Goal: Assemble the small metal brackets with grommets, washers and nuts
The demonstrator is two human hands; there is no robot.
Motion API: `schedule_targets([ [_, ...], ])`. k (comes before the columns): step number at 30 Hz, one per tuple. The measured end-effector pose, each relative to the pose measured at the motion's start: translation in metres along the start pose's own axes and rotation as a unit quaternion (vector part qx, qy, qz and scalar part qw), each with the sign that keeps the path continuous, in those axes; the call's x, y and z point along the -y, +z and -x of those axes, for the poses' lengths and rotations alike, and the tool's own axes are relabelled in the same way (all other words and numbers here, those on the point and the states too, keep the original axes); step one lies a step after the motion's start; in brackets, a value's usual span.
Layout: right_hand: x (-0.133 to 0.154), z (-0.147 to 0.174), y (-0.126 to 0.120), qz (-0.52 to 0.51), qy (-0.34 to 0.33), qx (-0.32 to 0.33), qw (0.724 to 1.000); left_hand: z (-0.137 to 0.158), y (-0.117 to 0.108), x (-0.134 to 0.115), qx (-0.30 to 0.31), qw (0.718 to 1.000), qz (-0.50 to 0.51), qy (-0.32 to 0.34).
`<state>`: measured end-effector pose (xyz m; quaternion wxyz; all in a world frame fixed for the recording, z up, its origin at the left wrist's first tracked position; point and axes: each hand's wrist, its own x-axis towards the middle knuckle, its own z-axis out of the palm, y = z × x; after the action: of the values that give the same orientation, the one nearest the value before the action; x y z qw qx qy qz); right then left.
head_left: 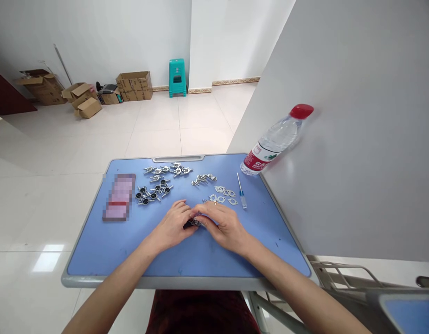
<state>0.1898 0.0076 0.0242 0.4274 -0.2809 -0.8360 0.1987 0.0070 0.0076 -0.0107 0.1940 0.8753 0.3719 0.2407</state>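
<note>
My left hand (174,225) is closed around a small metal part with a black face (192,222), low over the front middle of the desk. The thumb and fingers of my right hand (226,227) pinch the same part from the other side. Fingers cover most of it. Just beyond my right hand lie several flat oval metal plates (232,202) with holes. Metal parts with round black centres (153,195) are grouped beyond my left hand. Farther back are forked metal pieces (156,178) and a row of small curved metal pieces (202,179).
A screwdriver (242,197) with a clear blue handle lies right of the plates. A red-capped water bottle (270,144) stands at the back right, by a grey panel (356,139). A blurred purplish rectangle (119,197) lies left on the blue desk (106,250). Cardboard boxes (134,86) and a teal stool (177,76) stand beyond.
</note>
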Motion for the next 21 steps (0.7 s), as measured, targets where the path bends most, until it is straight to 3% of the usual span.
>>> schedule_targets([
  [8,0.003,0.001,0.004,0.026,-0.001,-0.028,0.999,0.002,0.001,0.000,0.004,1.000,-0.005,0.001],
  [21,-0.002,0.001,-0.007,-0.046,0.022,0.026,0.998,-0.003,-0.005,-0.004,0.020,0.999,-0.025,-0.014],
])
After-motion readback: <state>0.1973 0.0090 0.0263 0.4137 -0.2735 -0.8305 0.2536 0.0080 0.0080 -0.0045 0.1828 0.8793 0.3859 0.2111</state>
